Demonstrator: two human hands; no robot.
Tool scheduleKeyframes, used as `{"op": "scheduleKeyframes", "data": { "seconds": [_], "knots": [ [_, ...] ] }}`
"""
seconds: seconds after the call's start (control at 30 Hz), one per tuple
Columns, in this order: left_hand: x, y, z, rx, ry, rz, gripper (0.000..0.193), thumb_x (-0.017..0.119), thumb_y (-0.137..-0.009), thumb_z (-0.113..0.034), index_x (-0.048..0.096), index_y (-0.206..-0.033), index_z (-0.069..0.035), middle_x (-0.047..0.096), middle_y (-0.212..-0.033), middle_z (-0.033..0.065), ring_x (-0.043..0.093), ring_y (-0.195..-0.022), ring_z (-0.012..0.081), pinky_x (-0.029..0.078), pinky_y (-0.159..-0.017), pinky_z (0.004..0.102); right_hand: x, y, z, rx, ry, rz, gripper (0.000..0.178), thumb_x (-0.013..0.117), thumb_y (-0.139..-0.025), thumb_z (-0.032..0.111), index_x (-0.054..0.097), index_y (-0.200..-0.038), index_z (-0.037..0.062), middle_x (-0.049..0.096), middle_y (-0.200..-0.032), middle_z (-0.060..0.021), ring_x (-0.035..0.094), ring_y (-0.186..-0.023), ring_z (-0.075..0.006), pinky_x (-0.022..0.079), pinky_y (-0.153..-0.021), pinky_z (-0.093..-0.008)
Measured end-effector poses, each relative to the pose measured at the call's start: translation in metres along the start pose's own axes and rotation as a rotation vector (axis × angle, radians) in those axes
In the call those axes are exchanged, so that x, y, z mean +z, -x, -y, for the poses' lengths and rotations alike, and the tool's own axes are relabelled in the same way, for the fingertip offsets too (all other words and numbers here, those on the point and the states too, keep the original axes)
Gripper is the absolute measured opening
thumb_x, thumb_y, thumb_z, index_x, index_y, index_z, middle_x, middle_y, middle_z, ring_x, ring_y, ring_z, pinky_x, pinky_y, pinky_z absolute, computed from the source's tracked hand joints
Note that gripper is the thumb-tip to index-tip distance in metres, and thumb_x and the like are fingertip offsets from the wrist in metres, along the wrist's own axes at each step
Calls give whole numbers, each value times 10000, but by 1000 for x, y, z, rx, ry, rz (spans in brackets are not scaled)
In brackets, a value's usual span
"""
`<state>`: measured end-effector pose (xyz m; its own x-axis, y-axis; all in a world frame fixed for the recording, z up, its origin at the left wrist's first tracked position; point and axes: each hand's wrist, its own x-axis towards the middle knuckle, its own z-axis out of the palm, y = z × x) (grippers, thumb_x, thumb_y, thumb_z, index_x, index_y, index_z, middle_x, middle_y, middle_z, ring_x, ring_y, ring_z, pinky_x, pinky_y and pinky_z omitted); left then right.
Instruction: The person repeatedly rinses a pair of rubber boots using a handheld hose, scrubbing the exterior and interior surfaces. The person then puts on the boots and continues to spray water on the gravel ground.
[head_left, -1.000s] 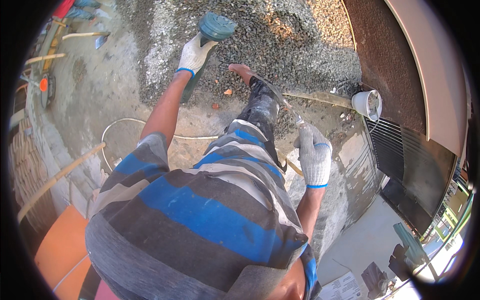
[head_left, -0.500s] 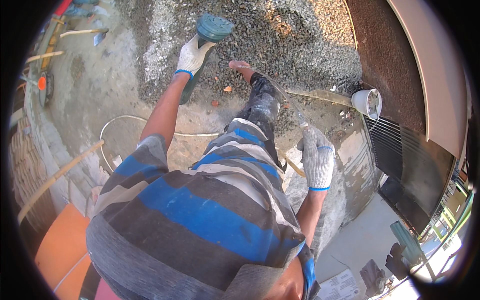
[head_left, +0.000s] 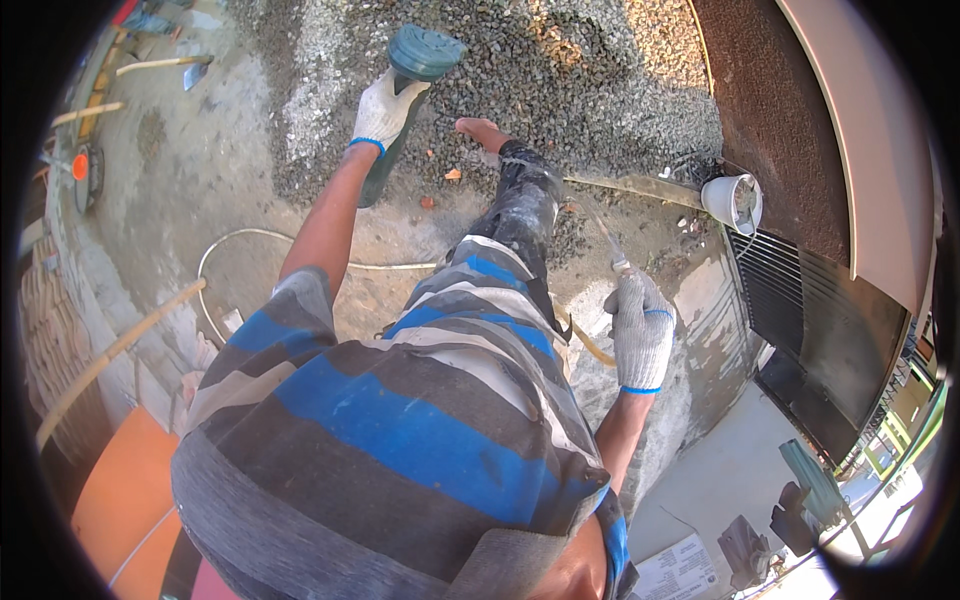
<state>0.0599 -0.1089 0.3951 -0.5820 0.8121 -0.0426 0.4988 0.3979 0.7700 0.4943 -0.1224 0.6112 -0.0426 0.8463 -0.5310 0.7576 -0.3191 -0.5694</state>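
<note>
Left hand (head_left: 385, 108), white knit glove with blue cuff, clenched round the dark green body of a power tool (head_left: 405, 95); round ribbed head of the tool up at the top of the view, body running down past the wrist toward the ground. Arm stretched out ahead over a grey gravel heap (head_left: 560, 80). Right hand (head_left: 640, 335), same kind of glove, closed on the near end of a thin pale stick (head_left: 590, 215); stick running up and away from the fist toward the bare foot (head_left: 482, 132), exact type of item not readable. Bare foot planted at the gravel edge, leg in dark spattered trousers (head_left: 522, 215) between the two hands. Blue-and-grey striped shirt (head_left: 400, 420) filling the lower middle of the view. White hose (head_left: 240, 250) looping on the ground left of the leg, below the left forearm. White bucket (head_left: 733, 203) well to the right of the foot, beside a dark metal grate (head_left: 790, 300). Long wooden pole (head_left: 115, 350) lying diagonally at lower left, well apart from both hands. Shovel (head_left: 165, 66) on the ground at upper left. Yellowish curved piece just left of the right hand, too unclear to identify.
</note>
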Motion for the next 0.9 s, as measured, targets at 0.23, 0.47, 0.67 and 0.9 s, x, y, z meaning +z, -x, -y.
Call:
{"op": "scheduleKeyframes", "data": {
  "seconds": [0.23,0.47,0.67,0.9],
  "knots": [
    [1,-1,1,-25,53,25,473,749,-986,-384,704,-1332,-65,758,-1261,192,707,-1201,369,532,-1019,448,1,-6,-3,-3,-53,-27,377,602,-1103,340,752,-1066,-4,649,-733,-47,554,-684,-114,479,-655,-341],
    [-2,0,1,-22,32,34,487,749,-985,-400,703,-1340,-70,757,-1264,190,708,-1201,366,530,-1021,446,1,-9,-5,-9,-52,-47,373,604,-1102,337,757,-1082,-3,654,-733,-49,565,-680,-116,482,-645,-333],
    [-5,2,-5,-20,47,13,492,754,-982,-397,702,-1321,-45,757,-1253,203,711,-1197,367,535,-1013,440,5,-11,-2,-52,-88,-64,360,608,-1097,309,743,-1030,-17,638,-723,-64,559,-684,-130,479,-660,-348],
    [-1,11,23,-17,33,-16,447,767,-980,-350,718,-1288,-29,760,-1258,199,713,-1196,348,526,-1026,428,9,-15,-5,-40,51,1,366,587,-1101,304,739,-1011,-17,633,-718,-110,601,-682,-176,491,-676,-365]
  ]
}}
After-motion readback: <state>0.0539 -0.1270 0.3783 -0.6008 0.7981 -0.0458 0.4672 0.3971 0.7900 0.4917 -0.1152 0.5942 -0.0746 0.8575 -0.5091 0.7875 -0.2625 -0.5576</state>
